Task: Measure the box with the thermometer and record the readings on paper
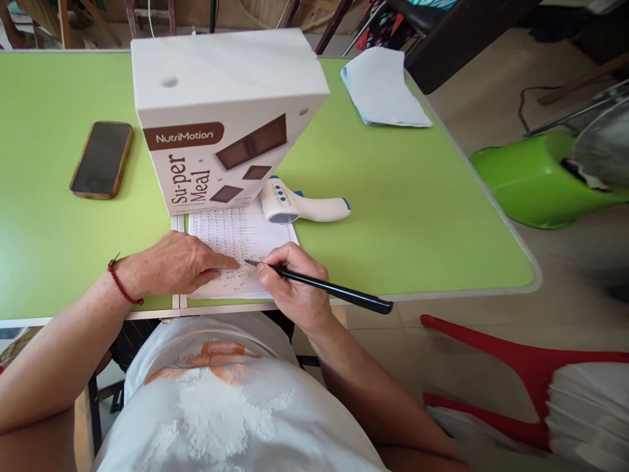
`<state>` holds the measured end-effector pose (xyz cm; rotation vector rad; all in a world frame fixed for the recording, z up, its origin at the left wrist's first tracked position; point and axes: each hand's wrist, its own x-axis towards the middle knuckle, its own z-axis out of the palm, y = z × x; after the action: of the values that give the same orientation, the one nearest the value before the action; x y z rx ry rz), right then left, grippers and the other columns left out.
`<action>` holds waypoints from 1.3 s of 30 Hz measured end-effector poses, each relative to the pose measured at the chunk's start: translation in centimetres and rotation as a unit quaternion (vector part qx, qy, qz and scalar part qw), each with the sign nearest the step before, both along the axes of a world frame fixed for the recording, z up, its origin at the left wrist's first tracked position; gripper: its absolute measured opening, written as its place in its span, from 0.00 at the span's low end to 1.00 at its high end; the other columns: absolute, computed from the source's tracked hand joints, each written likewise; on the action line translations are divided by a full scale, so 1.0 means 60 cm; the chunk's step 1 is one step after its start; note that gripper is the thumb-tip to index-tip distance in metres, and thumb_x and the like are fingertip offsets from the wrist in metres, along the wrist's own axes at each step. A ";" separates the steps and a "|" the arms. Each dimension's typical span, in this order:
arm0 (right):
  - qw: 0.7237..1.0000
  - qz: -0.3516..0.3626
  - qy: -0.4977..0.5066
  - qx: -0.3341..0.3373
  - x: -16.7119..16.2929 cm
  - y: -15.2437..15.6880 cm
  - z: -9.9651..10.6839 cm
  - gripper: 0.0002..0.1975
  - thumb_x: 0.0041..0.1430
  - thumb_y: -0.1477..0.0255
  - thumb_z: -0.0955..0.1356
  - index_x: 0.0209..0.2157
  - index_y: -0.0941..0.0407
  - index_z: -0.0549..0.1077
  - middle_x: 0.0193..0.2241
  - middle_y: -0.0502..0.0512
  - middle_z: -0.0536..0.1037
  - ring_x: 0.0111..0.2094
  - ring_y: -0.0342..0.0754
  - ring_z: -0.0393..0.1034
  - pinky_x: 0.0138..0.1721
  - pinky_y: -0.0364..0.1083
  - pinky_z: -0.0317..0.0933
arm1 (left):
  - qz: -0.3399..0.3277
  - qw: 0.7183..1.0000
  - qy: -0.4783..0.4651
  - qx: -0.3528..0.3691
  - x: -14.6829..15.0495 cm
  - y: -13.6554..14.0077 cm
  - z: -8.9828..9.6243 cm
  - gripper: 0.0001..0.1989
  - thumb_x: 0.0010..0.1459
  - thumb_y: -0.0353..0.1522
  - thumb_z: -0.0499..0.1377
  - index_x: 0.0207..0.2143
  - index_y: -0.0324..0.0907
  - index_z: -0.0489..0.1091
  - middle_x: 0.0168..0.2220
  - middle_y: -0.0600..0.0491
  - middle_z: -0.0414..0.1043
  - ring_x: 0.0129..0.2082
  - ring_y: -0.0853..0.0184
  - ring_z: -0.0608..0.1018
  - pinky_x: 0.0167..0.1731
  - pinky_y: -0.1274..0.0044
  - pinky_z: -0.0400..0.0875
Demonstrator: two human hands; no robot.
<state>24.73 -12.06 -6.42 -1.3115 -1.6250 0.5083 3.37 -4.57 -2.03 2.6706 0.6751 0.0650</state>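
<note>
A white paper [260, 241] covered in handwritten rows of figures lies at the table's near edge. On it rests my left hand [179, 263], holding nothing, its index finger stretched out toward the writing and its other fingers partly curled. My right hand [297, 282] grips a black pen [339, 290], tip down at the sheet close to the left fingertip. Just beyond both hands, a white infrared thermometer [299, 204] with blue buttons lies partly over the paper. A tall white carton [226, 111] with brown printing stands over the sheet's far part and hides it.
On the green table [393, 229], a phone [101, 160] in a brown case lies at left and folded white papers [386, 88] at the far right. Beyond the right edge are a green plastic stool [521, 183] and a red chair [521, 367].
</note>
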 end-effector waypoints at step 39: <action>1.000 -0.004 0.003 -0.007 -0.001 -0.002 0.000 0.09 0.55 0.73 0.67 0.24 0.51 0.62 0.16 0.42 0.65 0.17 0.41 0.59 0.20 0.41 0.57 | 0.004 1.000 0.016 -0.004 0.001 0.000 0.004 0.17 0.65 0.30 0.55 0.53 0.49 0.77 0.33 0.51 0.83 0.28 0.67 0.81 0.26 0.79 0.63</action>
<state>24.69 -12.16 -6.43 -1.3261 -1.6137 0.5189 3.42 -4.56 -1.80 2.6662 0.6957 0.0221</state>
